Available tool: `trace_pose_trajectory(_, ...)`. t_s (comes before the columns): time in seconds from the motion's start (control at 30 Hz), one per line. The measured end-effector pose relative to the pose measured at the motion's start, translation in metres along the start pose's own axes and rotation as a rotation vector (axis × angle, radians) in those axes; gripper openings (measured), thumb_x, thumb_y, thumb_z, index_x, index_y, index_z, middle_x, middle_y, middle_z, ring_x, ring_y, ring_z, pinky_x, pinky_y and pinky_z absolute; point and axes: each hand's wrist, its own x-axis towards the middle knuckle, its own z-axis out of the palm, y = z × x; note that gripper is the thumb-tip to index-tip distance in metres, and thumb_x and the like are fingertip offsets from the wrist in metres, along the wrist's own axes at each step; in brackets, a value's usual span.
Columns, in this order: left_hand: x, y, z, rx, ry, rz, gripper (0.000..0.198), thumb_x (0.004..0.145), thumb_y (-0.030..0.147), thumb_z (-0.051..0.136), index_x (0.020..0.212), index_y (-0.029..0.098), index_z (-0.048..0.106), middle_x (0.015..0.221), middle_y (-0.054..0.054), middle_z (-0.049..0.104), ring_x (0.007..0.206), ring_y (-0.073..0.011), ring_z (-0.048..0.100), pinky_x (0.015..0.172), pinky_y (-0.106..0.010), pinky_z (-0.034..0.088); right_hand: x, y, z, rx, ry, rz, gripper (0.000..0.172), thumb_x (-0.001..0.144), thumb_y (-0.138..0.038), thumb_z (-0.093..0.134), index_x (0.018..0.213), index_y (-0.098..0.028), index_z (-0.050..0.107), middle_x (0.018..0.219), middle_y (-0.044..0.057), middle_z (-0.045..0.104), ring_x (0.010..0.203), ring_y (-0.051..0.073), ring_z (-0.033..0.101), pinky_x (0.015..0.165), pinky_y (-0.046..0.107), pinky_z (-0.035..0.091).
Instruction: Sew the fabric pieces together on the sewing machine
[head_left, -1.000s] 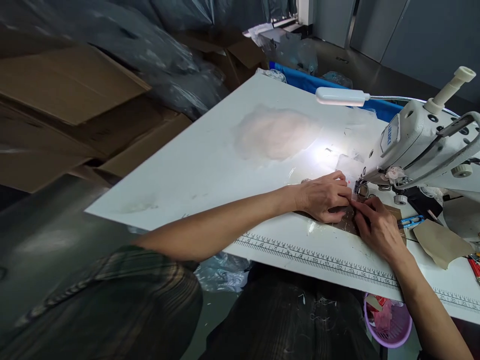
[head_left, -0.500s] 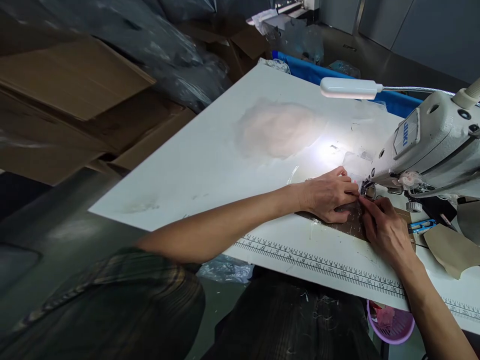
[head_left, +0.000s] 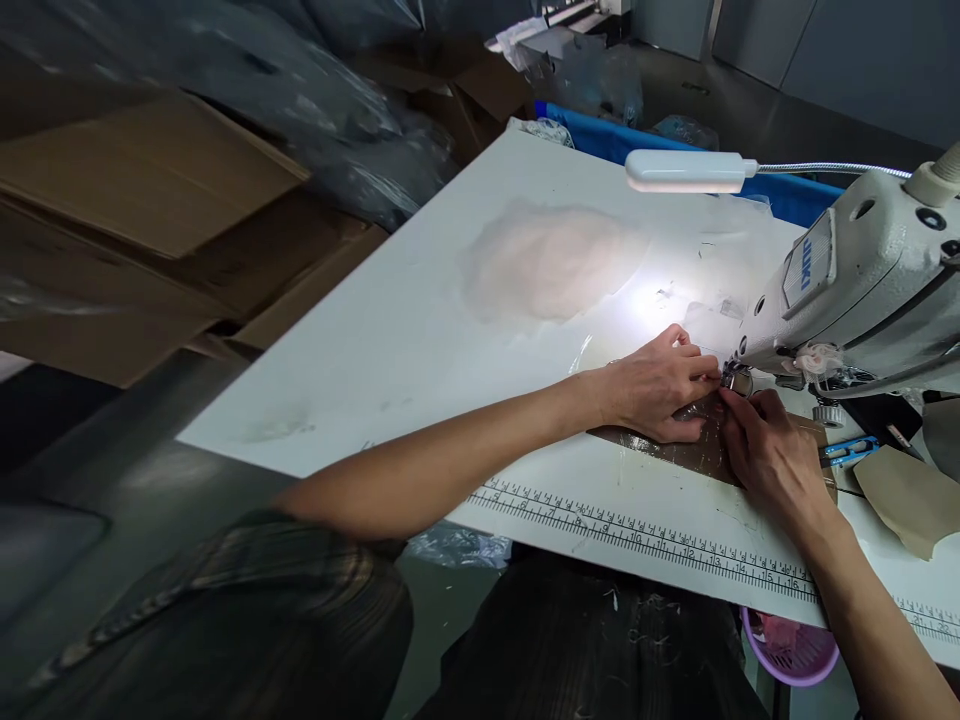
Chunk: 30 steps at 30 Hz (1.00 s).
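Note:
Both hands meet at the presser foot (head_left: 729, 376) of a white sewing machine (head_left: 862, 280). My left hand (head_left: 656, 388) lies just left of the foot, its fingers curled and pinched together. From the near side, my right hand (head_left: 776, 455) reaches in with thumb and forefinger closed close to the needle area. Whatever is between the fingertips is too small and covered to make out. Under the hands is a brown, shiny, tape-like patch (head_left: 679, 455) on the white table (head_left: 420, 340). A sheer pale pink fabric heap (head_left: 555, 262) rests further back.
A white lamp (head_left: 686, 171) on a bendable neck lights the work. Blue thread snips (head_left: 849, 450) and a tan scrap (head_left: 907, 500) lie at right. A printed ruler (head_left: 637, 535) follows the front edge. Cardboard boxes (head_left: 150, 170) stand left; a purple basket (head_left: 795, 655) sits below.
The hands stay almost in place at the presser foot, with only slight finger movement. The whole view has shifted a little.

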Motion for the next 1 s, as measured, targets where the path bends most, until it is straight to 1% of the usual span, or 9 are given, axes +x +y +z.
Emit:
trace_pose_trajectory(0.17,0.001,0.002,0.001,0.052,0.006,-0.004,0.037,0.090,0.044,0.048,0.102,0.014,0.067,0.110,-0.011,0.065,0.083,-0.0219,0.057,0.085,-0.041,0.035,-0.001,0.006,0.000,0.138,-0.009,0.023,0.040,0.095,-0.029,0.039,0.120,-0.020,0.068,0.093,0.011,0.066,0.062,0.015,0.058,0.049,0.025,0.042)
trace_pose_trajectory(0.27,0.001,0.003,0.001,0.098,-0.001,-0.016,0.044,0.092,0.046,0.045,0.107,0.011,0.066,0.111,-0.013,0.065,0.084,-0.0231,0.057,0.084,-0.042,0.034,-0.003,0.013,-0.007,0.328,0.012,0.039,0.040,0.096,-0.031,0.038,0.117,-0.020,0.070,0.094,0.010,0.069,0.072,0.018,0.065,0.062,0.029,0.053)
trace_pose_trajectory(0.33,0.002,0.004,0.001,0.119,-0.010,-0.021,0.048,0.092,0.047,0.043,0.111,0.008,0.065,0.111,-0.014,0.065,0.084,-0.0234,0.057,0.084,-0.042,0.034,-0.002,0.018,-0.014,0.434,0.002,0.057,0.039,0.096,-0.038,0.040,0.113,-0.020,0.071,0.095,0.010,0.071,0.081,0.020,0.069,0.070,0.032,0.056)
trace_pose_trajectory(0.4,0.002,0.004,0.001,0.129,-0.015,-0.026,0.051,0.093,0.048,0.042,0.112,0.007,0.065,0.110,-0.013,0.064,0.083,-0.0231,0.057,0.084,-0.042,0.034,0.001,0.024,-0.020,0.513,-0.051,0.130,0.043,0.097,-0.046,0.038,0.107,-0.022,0.072,0.091,0.008,0.072,0.083,0.021,0.070,0.072,0.034,0.057)
trace_pose_trajectory(0.5,0.004,0.003,0.001,0.133,-0.024,-0.032,0.053,0.093,0.051,0.041,0.110,0.007,0.066,0.109,-0.013,0.064,0.083,-0.0223,0.057,0.082,-0.041,0.033,0.007,0.030,-0.023,0.614,-0.124,0.298,0.058,0.098,-0.058,0.028,0.090,-0.021,0.072,0.076,0.009,0.071,0.073,0.023,0.069,0.070,0.038,0.057)
trace_pose_trajectory(0.57,0.004,0.003,0.000,0.135,-0.029,-0.035,0.053,0.094,0.052,0.040,0.109,0.008,0.066,0.108,-0.013,0.064,0.082,-0.0219,0.056,0.082,-0.040,0.033,0.009,0.031,-0.023,0.670,-0.130,0.370,0.063,0.095,-0.065,0.027,0.087,-0.020,0.071,0.075,0.011,0.071,0.069,0.024,0.069,0.069,0.041,0.057)
trace_pose_trajectory(0.73,0.003,0.003,0.002,0.138,-0.016,-0.047,0.053,0.093,0.050,0.041,0.110,0.007,0.065,0.104,-0.013,0.063,0.083,-0.0223,0.056,0.084,-0.041,0.033,-0.002,0.029,-0.017,0.720,-0.075,0.437,0.072,0.086,-0.074,0.041,0.118,-0.014,0.062,0.101,0.017,0.072,0.098,0.030,0.069,0.085,0.046,0.056)
trace_pose_trajectory(0.9,0.002,0.001,0.007,0.059,0.029,-0.065,0.049,0.094,0.048,0.040,0.113,0.009,0.063,0.114,-0.014,0.062,0.088,-0.0230,0.057,0.089,-0.043,0.036,-0.010,0.036,-0.003,0.799,-0.030,0.506,0.065,0.082,-0.075,0.048,0.105,-0.017,0.065,0.094,0.012,0.073,0.084,0.025,0.070,0.077,0.041,0.057)
trace_pose_trajectory(1.0,0.001,0.000,0.009,-0.011,0.068,-0.090,0.048,0.092,0.046,0.045,0.121,0.009,0.057,0.128,-0.018,0.059,0.109,-0.0279,0.056,0.099,-0.046,0.035,-0.010,0.041,0.005,0.773,-0.009,0.476,0.058,0.085,-0.071,0.050,0.104,-0.019,0.065,0.096,0.011,0.073,0.081,0.023,0.069,0.075,0.038,0.056)
